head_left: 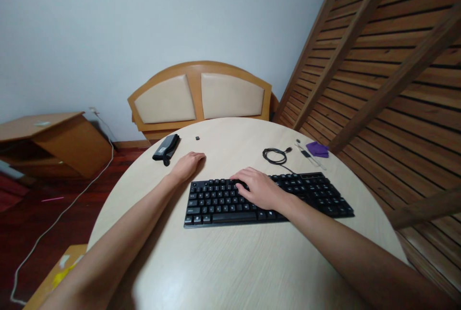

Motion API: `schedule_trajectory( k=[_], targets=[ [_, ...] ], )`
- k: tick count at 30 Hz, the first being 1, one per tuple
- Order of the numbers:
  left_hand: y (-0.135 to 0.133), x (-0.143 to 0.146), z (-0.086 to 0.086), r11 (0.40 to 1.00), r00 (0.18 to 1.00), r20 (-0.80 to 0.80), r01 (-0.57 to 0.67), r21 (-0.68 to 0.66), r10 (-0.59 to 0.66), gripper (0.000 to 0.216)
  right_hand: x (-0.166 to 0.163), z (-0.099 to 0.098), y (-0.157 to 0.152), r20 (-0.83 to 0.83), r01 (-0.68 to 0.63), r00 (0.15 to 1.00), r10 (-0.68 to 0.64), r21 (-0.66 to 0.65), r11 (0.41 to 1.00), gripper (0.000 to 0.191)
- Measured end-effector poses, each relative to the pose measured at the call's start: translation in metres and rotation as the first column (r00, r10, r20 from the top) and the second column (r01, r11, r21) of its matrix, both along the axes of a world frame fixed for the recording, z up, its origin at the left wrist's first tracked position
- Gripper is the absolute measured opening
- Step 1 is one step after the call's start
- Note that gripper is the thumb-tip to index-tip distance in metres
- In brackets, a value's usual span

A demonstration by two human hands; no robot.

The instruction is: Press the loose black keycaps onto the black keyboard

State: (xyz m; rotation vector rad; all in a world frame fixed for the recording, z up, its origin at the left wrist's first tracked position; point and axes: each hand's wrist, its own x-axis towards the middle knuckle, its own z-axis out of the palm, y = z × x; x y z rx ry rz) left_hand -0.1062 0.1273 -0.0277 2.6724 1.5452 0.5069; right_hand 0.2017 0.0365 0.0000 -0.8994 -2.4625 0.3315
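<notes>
A black keyboard (pixel 230 217) with white key markings lies on the round pale wooden table (pixel 230 262). Over its middle is my right hand (pixel 261 187), thumb apart from the fingers and fingertips at the upper key rows; I see nothing held. My left hand (pixel 185 167) rests palm down on the tabletop beyond the keyboard's upper left corner. Its fingers lie close together, slightly bent, and their undersides are hidden. The right forearm and hand cover some of the keys. Behind the keyboard sits its coiled black cable (pixel 275 156) with a plug.
At the table's far left lies a dark folded pouch (pixel 166 148), with a small black piece (pixel 197 138) to its right. A purple cloth (pixel 317 149) and a thin pale cord (pixel 310 157) lie far right. A headboard (pixel 196 91) and slatted wooden frame (pixel 360 84) stand beyond.
</notes>
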Motion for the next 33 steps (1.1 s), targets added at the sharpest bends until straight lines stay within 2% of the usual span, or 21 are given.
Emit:
schedule_trajectory(
  k=[5, 8, 12, 14, 18, 24, 29, 33],
  targets=[
    [-0.039, -0.004, 0.003, 0.999, 0.997, 0.068, -0.036, -0.037, 0.038, 0.029, -0.001, -0.003, 0.001, 0.014, 0.016, 1.000, -0.016, 0.027, 1.000, 0.027],
    [-0.059, -0.005, 0.007, 0.993, 0.980, 0.173, -0.086, -0.079, 0.098, 0.026, -0.002, -0.003, 0.001, 0.017, 0.019, 1.000, -0.020, 0.031, 0.999, 0.027],
    [-0.074, -0.002, 0.017, 0.974, 0.869, 0.472, -0.046, -0.221, 0.148, 0.027, -0.002, -0.001, 0.000, 0.014, 0.025, 1.000, -0.026, 0.025, 0.999, 0.027],
    [-0.077, 0.001, 0.023, 0.972, 0.830, 0.534, -0.037, -0.234, 0.160, 0.031, -0.002, -0.001, 0.000, 0.015, 0.029, 0.999, -0.030, 0.018, 0.999, 0.027],
    [-0.081, 0.006, 0.029, 0.964, 0.845, 0.512, -0.013, -0.265, 0.153, 0.032, -0.002, -0.003, 0.002, 0.011, 0.020, 1.000, -0.020, 0.012, 1.000, 0.027],
    [-0.086, 0.007, 0.026, 0.977, 0.916, 0.402, 0.082, -0.198, 0.005, 0.036, -0.001, -0.004, 0.003, 0.007, 0.009, 1.000, -0.009, 0.010, 1.000, 0.027],
    [-0.087, 0.007, 0.023, 0.970, 0.902, 0.420, 0.007, -0.243, 0.099, 0.034, -0.002, -0.002, 0.001, 0.006, 0.014, 1.000, -0.014, 0.010, 1.000, 0.027],
    [-0.086, 0.004, 0.023, 0.968, 0.901, 0.417, -0.014, -0.249, 0.120, 0.031, -0.004, -0.001, 0.001, 0.029, 0.015, 0.999, -0.016, 0.012, 1.000, 0.027]
  ],
)
